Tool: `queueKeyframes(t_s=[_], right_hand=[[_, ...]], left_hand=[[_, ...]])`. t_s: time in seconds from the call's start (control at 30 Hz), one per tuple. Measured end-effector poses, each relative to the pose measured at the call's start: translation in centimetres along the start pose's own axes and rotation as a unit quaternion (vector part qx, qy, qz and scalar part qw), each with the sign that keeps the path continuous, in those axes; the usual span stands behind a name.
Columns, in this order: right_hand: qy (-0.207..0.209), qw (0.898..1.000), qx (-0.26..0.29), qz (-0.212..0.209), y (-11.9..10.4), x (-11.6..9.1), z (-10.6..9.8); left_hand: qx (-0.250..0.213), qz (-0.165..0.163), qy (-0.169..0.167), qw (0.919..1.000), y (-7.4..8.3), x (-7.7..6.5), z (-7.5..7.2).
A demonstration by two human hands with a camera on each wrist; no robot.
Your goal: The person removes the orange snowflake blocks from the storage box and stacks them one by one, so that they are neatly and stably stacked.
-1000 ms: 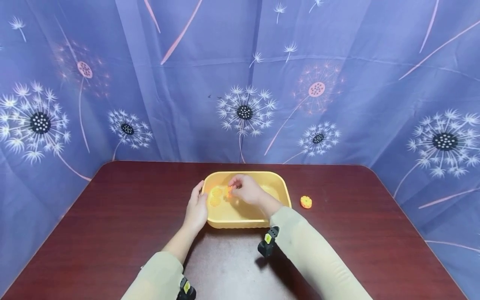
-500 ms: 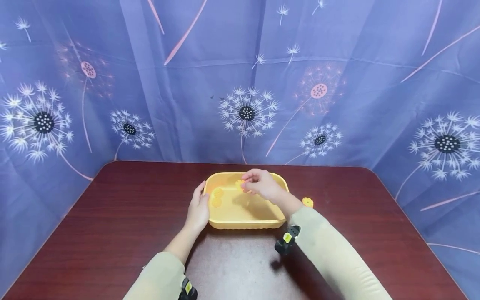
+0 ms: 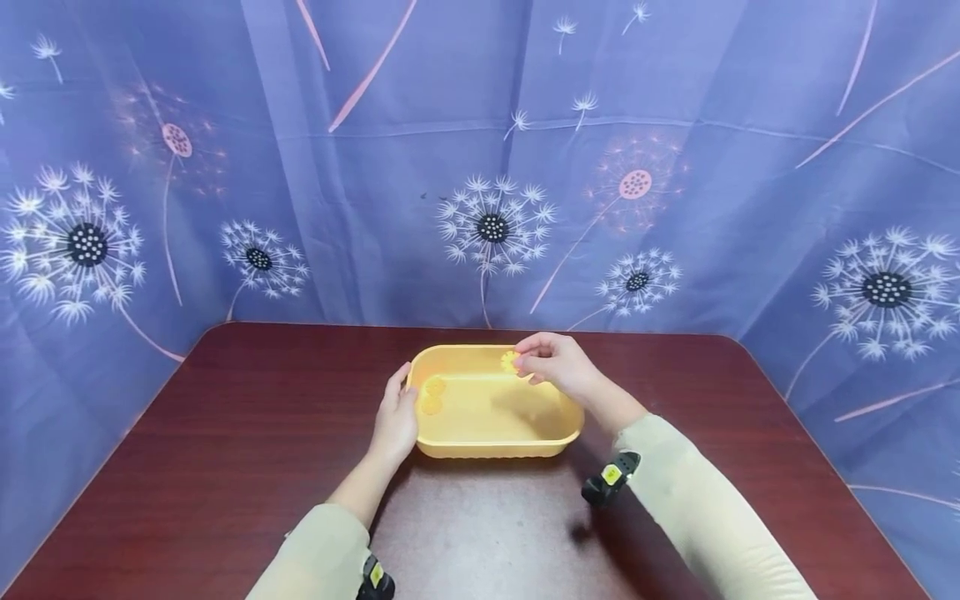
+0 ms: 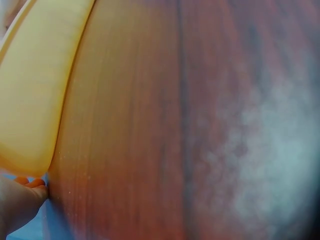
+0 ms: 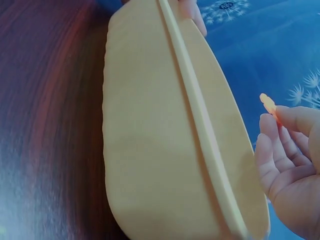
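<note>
My left hand (image 3: pixel 396 417) grips the left end of a yellow plastic basin (image 3: pixel 495 450), thumb at the rim and fingers along the outside. In the left wrist view, part of that hand (image 4: pixel 22 200) shows at the basin's end. My right hand (image 3: pixel 558 365) pinches a small yellow-orange flower-shaped disc (image 3: pixel 510 362) between thumb and fingertips, above the basin's back right part. Seen edge-on in the right wrist view, the disc (image 5: pixel 268 103) is thin and glows orange at the fingertips. Two similar yellow discs (image 3: pixel 432 396) lie at the left inside the basin.
The basin stands on a dark red-brown wooden table (image 3: pixel 285 417), toward its back edge. Behind and at both sides hangs a blue curtain (image 3: pixel 375 208) with dandelion prints. The right forearm (image 3: pixel 690 500) reaches over the table's right half.
My right hand has moved right and slightly up across the basin with the disc. The loose disc on the table at right is now hidden behind that arm. The left hand stays put.
</note>
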State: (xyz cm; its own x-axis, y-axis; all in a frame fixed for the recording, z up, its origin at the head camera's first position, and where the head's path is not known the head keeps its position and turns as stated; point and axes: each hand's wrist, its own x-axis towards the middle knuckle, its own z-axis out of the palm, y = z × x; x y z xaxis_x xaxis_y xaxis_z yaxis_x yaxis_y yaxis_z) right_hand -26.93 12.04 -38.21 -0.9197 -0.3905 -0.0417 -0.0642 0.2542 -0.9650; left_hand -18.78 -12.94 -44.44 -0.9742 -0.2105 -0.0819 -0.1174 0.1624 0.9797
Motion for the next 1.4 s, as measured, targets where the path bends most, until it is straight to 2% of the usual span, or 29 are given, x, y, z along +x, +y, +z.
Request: queueKeyframes(t_s=[0.43,0.87,1.1,1.4], right_hand=[[0.032,0.999,0.036,0.024,0.3,-1.6,-3.0],[0.068,0.996,0.057,0.034,1.4,-2.5,-5.5],[0.090,0.992,0.063,0.058,2.3,-3.4,-6.5],[0.101,0.987,0.104,0.068,3.9,-4.2,-7.9]], left_hand=[[-0.012,0.011,0.007,0.9998,0.1,0.0,0.5],[-0.026,-0.002,0.002,0.9997,0.2,-0.1,0.2],[-0.028,-0.009,-0.002,0.9996,0.2,-0.2,0.3],[-0.012,0.009,-0.002,0.9999,0.1,-0.3,0.2]])
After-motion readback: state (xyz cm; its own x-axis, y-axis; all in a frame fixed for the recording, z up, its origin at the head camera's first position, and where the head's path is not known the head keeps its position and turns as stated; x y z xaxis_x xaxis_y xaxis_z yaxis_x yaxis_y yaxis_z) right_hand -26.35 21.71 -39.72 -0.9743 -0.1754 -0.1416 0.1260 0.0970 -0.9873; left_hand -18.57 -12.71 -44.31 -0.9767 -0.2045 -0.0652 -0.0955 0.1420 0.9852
